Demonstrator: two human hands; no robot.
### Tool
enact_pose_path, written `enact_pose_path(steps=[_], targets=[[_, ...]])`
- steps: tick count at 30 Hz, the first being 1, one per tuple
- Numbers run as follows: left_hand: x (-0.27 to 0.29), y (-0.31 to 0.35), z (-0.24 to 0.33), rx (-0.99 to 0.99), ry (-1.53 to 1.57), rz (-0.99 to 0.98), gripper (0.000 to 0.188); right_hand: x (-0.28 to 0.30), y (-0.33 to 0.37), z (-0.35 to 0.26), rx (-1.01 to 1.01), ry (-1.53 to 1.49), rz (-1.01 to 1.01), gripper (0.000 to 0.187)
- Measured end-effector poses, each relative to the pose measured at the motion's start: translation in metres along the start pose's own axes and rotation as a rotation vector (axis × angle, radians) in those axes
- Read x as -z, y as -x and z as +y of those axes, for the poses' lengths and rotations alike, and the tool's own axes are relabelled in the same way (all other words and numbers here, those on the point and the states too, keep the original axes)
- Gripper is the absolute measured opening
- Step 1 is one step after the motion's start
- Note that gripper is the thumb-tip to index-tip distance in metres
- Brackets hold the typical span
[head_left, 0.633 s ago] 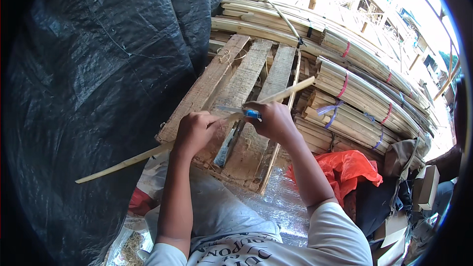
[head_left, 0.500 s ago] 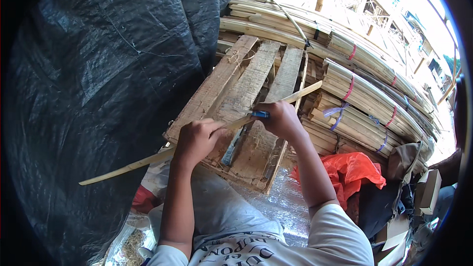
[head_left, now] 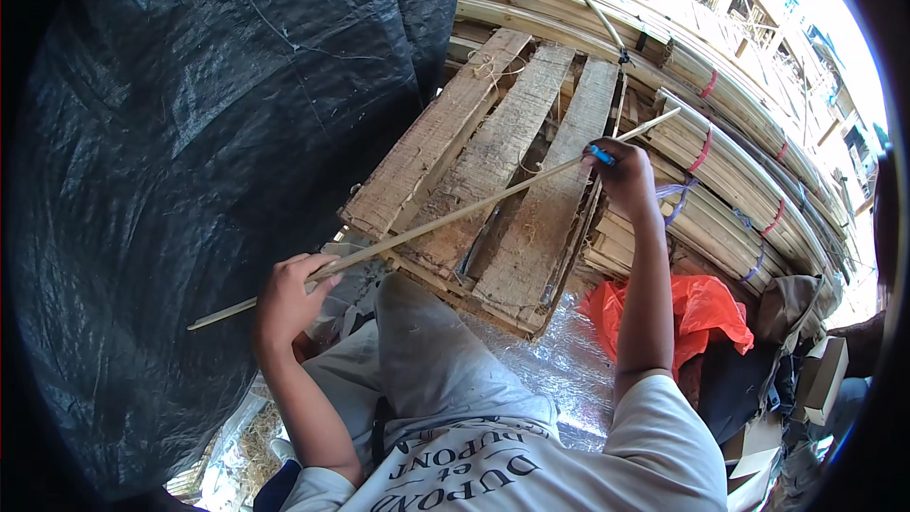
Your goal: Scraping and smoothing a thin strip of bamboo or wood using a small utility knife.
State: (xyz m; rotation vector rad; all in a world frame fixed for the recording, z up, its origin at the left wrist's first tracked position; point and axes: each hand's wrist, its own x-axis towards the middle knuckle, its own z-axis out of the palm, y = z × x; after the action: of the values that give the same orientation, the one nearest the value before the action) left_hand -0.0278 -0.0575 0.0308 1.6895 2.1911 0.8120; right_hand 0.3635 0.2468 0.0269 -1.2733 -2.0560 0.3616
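A long, thin bamboo strip [head_left: 455, 215] runs slantwise over a slatted wooden bench [head_left: 508, 133], from the lower left up to the right. My left hand [head_left: 287, 303] is closed around it near its lower left end, off the bench's near corner. Toward the far end, my right hand [head_left: 623, 180] grips the strip above the bench's right edge. A small blue-handled tool [head_left: 601, 155] pokes out of that same hand; its working end is hidden.
A dark tarpaulin [head_left: 209, 123] hangs along the left. Tied bundles of slats [head_left: 739, 166] are stacked behind and to the right. Red-orange plastic [head_left: 706, 318] lies by my right arm, with a cardboard box [head_left: 823, 379] beyond it. Loose fibres [head_left: 488, 66] cling to the bench.
My hands have spread apart along the strip: the left moved down and left, the right up and right. The strip has turned from its flat face toward its edge. The view has shifted slightly.
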Motion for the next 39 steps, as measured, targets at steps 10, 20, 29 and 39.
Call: enact_pose_path(steps=[10, 20, 29, 39], targets=[[-0.022, -0.010, 0.030, -0.095, -0.024, 0.115, 0.016, 0.003, 0.031, -0.047, 0.075, -0.079, 0.025, 0.027], [-0.013, 0.000, 0.025, -0.041, 0.023, 0.171, 0.016, -0.024, 0.037, -0.110, 0.249, -0.047, -0.140, 0.032], [0.001, 0.021, 0.009, 0.059, 0.105, 0.174, 0.014, -0.033, 0.036, -0.117, 0.316, 0.025, -0.250, 0.017], [-0.029, -0.049, 0.065, -0.288, 0.176, 0.184, 0.012, 0.004, 0.005, -0.052, 0.119, 0.098, 0.028, 0.013]])
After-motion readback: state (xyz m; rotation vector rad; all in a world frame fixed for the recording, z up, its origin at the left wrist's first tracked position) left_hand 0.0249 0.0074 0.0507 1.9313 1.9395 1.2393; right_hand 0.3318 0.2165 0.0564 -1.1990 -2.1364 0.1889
